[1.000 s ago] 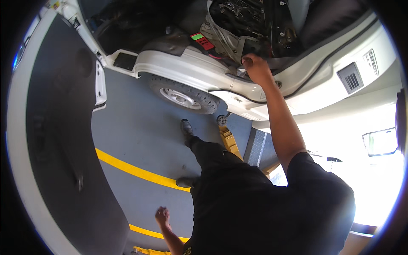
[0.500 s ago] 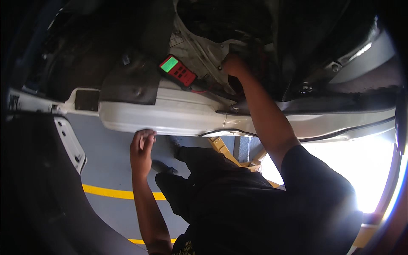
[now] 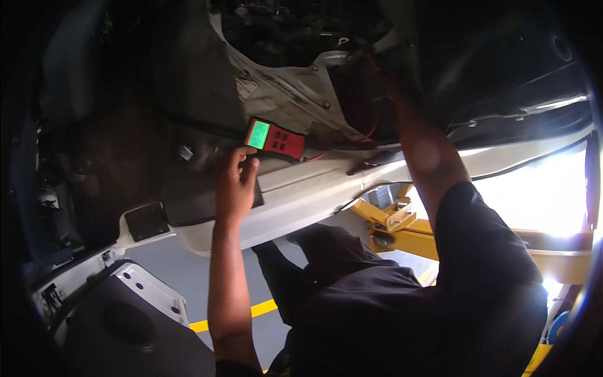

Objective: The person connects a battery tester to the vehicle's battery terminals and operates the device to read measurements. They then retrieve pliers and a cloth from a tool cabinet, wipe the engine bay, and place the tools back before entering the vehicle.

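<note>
My left hand [image 3: 242, 173] is at the lower left corner of a red handheld tester [image 3: 278, 139] with a lit green screen, fingertips at its edge, bent but apart, not wrapped round it. A red lead [image 3: 374, 124] runs from the tester toward the dark recess [image 3: 345, 88] in the vehicle's body. My right hand [image 3: 383, 75] reaches into that recess; its fingers are lost in shadow, so what they touch is unclear. The tester lies on the vehicle beside a dark mat and a metal panel [image 3: 292, 94].
The white door sill [image 3: 264, 223] crosses below. An open door [image 3: 125, 314] is at lower left. Yellow metal arms [image 3: 396, 226], probably a lift, stand by my legs at right, over a grey floor [image 3: 226, 276] with yellow lines. Dark interior surrounds the upper area.
My left hand has risen from low beside my leg to the tester. My right arm reaches deeper into the recess. The view has moved closer in and tilted.
</note>
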Available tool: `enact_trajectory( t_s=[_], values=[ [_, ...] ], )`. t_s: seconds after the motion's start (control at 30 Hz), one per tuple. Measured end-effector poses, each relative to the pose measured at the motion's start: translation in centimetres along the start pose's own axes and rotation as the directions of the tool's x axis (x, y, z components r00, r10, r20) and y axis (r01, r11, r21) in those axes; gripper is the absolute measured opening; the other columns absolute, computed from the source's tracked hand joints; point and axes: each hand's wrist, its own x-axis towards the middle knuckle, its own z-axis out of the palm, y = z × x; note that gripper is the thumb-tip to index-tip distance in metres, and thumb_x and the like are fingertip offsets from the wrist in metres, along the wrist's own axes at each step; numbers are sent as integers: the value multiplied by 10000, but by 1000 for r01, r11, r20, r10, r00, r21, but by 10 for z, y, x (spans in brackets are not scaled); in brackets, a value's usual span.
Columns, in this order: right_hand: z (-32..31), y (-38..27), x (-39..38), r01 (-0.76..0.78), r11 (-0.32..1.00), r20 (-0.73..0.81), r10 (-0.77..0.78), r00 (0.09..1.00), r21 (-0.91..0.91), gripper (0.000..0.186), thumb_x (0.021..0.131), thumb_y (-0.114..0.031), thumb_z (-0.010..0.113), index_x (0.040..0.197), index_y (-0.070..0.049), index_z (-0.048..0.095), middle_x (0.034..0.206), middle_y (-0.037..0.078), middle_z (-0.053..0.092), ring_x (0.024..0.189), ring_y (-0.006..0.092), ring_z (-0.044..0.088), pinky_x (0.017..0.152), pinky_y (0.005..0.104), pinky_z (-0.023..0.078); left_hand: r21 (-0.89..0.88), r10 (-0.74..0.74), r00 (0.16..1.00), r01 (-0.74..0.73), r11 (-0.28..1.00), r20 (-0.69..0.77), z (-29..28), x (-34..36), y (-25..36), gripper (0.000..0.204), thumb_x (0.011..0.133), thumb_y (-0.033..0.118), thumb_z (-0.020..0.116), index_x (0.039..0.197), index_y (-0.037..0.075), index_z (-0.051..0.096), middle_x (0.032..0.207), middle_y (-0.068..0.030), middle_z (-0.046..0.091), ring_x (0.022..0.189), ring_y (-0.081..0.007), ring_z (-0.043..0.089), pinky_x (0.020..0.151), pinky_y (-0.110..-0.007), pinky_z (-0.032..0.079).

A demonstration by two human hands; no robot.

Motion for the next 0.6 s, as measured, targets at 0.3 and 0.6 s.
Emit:
enact_trajectory(
  t_s=[0.3,0.6],
  values=[
    [0,24,-7,-117,991,-1,118,993,-65,492,978,-330,571,1398,-74,563,1298,202,652,1187,356,646,1002,437,511,333,188,979,-204,921,78,-8,26,-4,614,892,188,726,1452,158,475,1524,-176,393,1387,-407,390,1158,-526,311],
    [-9,34,-7,-110,986,5,112,994,-122,484,978,-323,572,1404,-93,564,1299,202,652,1185,350,648,1001,434,512,291,175,969,-221,931,176,-3,41,-18,755,887,204,741,1538,139,365,1560,-218,337,1398,-438,377,1153,-533,328]
  ],
)
